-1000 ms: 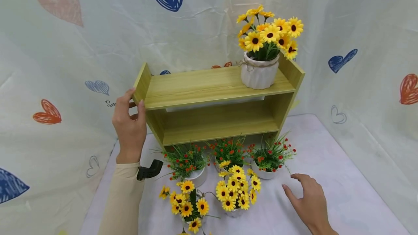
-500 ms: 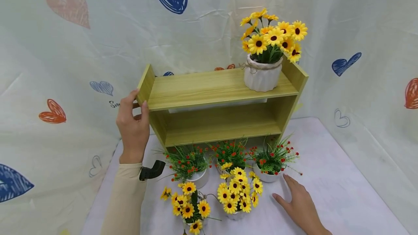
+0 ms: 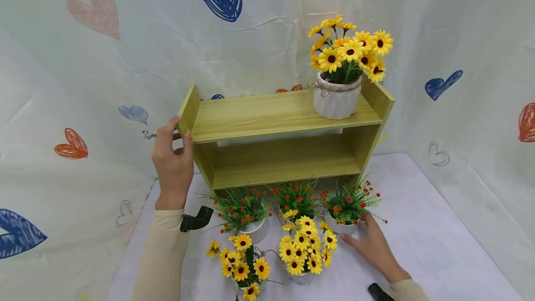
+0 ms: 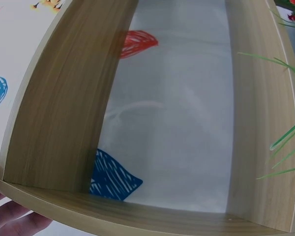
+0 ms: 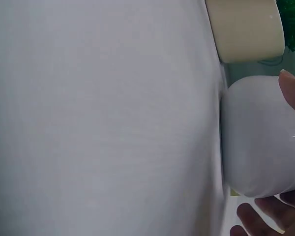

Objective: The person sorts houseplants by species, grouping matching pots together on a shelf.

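Observation:
My left hand (image 3: 173, 166) grips the upper left side panel of a two-tier wooden shelf (image 3: 267, 131), fingers outside and thumb at the front edge. In the left wrist view its fingers (image 4: 19, 221) show at the panel's outer side. My right hand (image 3: 376, 245) is at a white pot (image 5: 263, 137) of red-flowered greenery (image 3: 349, 203), the rightmost of the row before the shelf. The right wrist view shows thumb and fingers on opposite sides of this pot. A ribbed white pot (image 3: 337, 99) of yellow sunflowers (image 3: 351, 52) stands on the shelf's top right.
Two more red-flowered plants, a left one (image 3: 242, 210) and a middle one (image 3: 296, 199), stand before the shelf. Nearer are two sunflower pots, one left (image 3: 240, 268) and one right (image 3: 307, 250). A heart-printed curtain (image 3: 259, 50) hangs behind the white-covered table (image 3: 434, 226).
My right hand has moved left and forward from bare table to the rightmost red-flowered pot, its thumb and fingers now around it. The left hand keeps its hold. The head view shifts slightly.

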{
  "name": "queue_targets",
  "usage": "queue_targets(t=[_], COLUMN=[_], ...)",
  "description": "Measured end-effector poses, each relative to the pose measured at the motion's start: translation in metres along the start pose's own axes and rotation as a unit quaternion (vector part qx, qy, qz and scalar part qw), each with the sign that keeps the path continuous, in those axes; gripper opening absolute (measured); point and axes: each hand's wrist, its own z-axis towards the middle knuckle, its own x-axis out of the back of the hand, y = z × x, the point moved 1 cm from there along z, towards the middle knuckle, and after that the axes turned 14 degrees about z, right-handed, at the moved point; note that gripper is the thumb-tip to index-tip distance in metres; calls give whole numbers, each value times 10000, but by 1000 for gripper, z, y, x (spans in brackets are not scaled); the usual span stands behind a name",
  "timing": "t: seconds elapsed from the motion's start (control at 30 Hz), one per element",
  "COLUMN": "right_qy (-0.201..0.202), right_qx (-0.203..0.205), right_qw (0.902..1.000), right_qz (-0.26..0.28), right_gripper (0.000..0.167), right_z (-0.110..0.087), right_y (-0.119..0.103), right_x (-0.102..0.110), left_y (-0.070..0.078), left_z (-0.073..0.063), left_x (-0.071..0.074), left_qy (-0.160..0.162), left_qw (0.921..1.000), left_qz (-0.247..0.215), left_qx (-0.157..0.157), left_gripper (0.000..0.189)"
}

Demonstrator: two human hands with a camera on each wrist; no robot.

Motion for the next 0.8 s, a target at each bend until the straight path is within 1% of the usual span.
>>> queue_targets(t=[0.1, 0.17, 0.2, 0.33, 0.4, 0.5, 0.63, 0.8], right_qy=[-83, -133, -147, -234, -214, -132, -133, -72], right_qx=[-148, -290, -341, -626, -699, -802, -1003, -1368], right_qw=[9996, 9988, 9986, 9965, 9965, 9964, 9948, 9903], right_qz=[221, 377, 380, 498, 417, 218, -105, -245], right_gripper=[110, 109, 110, 117, 124, 127, 131, 133], right_z=[7, 11, 13, 19, 20, 17, 9, -6], right_y=[-1, -2, -2, -2, -2, -3, -9, -16], right_x=[-1, -1, -1, -1, -1, 1, 7, 19], left_y=[0, 0, 0, 1, 1, 0, 0, 0], left_z=[0, 0, 0, 0, -1, -1, -1, 0], left_x=[0, 0, 0, 0, 0, -1, -1, 0], left_qy=[-13, -24, -30, -34, -34, -34, -23, -20], left_qw=[10000, 10000, 10000, 10000, 10000, 10000, 10000, 10000], left_qz=[31, 29, 30, 24, 38, 58, 69, 62], left_qx=[5, 7, 5, 9, 9, 1, -15, -46], left_gripper=[35, 35, 35, 35, 35, 35, 35, 35])
